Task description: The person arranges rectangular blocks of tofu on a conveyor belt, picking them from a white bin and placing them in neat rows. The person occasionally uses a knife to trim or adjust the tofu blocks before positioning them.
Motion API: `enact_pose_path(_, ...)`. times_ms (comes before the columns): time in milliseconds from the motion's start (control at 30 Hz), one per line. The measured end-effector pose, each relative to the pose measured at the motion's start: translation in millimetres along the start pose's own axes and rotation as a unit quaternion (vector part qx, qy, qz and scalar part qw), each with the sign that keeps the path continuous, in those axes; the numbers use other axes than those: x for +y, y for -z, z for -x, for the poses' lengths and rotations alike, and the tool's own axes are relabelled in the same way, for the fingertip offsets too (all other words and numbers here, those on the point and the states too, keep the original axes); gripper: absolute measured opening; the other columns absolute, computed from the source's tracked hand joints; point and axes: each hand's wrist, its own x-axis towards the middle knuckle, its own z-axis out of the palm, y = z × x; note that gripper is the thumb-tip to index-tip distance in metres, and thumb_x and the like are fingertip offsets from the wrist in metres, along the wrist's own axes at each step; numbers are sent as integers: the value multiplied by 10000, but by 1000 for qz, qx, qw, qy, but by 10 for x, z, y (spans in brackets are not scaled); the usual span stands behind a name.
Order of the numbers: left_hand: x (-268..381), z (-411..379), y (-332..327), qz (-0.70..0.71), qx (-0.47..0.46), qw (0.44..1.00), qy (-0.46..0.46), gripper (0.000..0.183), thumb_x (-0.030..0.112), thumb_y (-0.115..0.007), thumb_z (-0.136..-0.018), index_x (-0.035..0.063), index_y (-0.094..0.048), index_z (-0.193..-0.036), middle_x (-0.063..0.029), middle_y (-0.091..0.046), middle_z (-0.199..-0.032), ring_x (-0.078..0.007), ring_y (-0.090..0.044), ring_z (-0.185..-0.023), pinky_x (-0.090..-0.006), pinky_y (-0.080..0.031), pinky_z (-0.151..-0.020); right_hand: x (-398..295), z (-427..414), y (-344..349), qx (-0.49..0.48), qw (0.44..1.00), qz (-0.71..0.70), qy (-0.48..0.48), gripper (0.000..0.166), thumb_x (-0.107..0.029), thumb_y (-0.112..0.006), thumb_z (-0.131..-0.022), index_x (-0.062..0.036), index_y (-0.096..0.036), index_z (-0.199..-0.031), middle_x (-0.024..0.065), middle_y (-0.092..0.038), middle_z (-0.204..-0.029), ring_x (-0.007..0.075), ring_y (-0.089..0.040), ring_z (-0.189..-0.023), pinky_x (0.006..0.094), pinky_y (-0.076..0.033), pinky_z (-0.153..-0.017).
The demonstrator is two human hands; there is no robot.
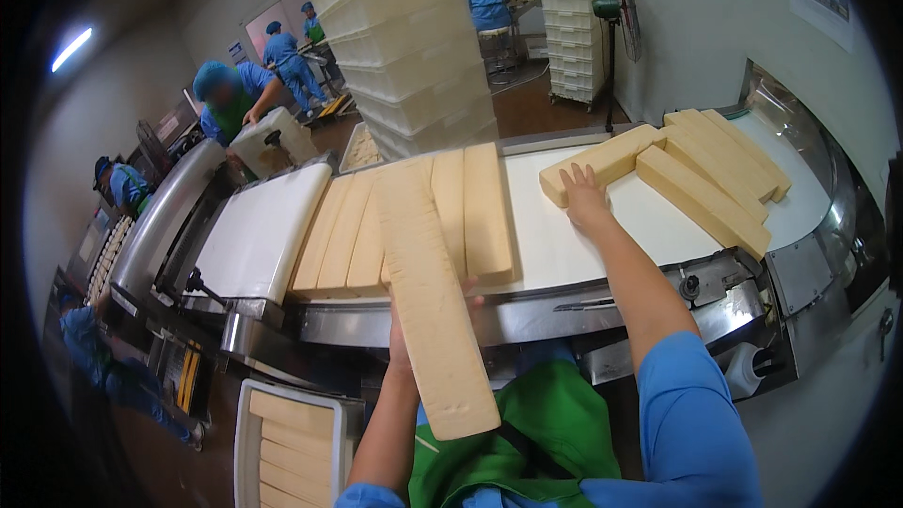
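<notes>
My left hand holds a long pale block, perhaps bread or dough, from beneath near its middle; the block hides most of the palm. Its far end overlaps a row of similar blocks lying side by side on the white conveyor belt. My right hand rests on the near end of another long block on the belt, fingers spread over its top and side. Several more blocks lie at angles to its right, some touching one another.
A tall stack of white plastic crates stands behind the belt. At lower left, a crate holds more blocks. A metal roller machine is at left, a standing fan behind. Several co-workers in blue work farther away, one handling a crate.
</notes>
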Motion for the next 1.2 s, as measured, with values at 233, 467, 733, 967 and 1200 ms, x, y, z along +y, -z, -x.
enact_pose_path(233,-149,-920,-50,-101,44,990,83,602,492,-320,-996,17,-413,-1354,-264,-484,-1313,-392,-581,-1048,-448,-543,-849,-68,-571,30,-108,968,137,181,594,-90,-514,-863,-196,-389,-1434,70,-427,-1436,278,-310,-1392,636,-189,-1102)
enact_pose_path(467,-326,-1595,139,-129,-10,981,147,604,499,-327,-998,11,-450,-1332,-195,-583,-1201,-289,-606,-1038,-410,-529,-868,-102,-908,1105,142,934,-265,195,919,-183,-889,-532,-81,-455,-1336,118,-534,-1279,239,-520,-1186,318,-408,-1028)
enact_pose_path(733,-650,-2332,305,-428,205,879,37,501,382,-395,-989,8,-467,-1313,-167,-558,-1222,-254,-562,-1095,-407,-482,-904,1161,209,3073,236,792,-540,161,706,-52,-599,-905,-54,-209,-1494,80,-423,-1401,171,-405,-1303,325,-317,-1104)
enact_pose_path(967,-967,-1629,-51,-841,-171,478,-186,495,441,-588,-885,50,-582,-1189,-166,-529,-1272,-329,-409,-1293,-618,-279,-1047,1642,1954,3647,313,936,-144,75,681,-10,-640,-804,-47,-358,-1422,114,-466,-1383,253,-449,-1291,370,-350,-1084)
enact_pose_path(1200,-997,-1588,121,-918,-157,331,-154,488,443,-688,-786,53,-602,-1065,-108,-555,-1209,-264,-400,-1308,-725,-230,-1005,3033,2941,3250,211,969,17,-127,476,-50,-586,-877,-26,-464,-1337,132,-557,-1282,213,-525,-1198,308,-393,-1004)
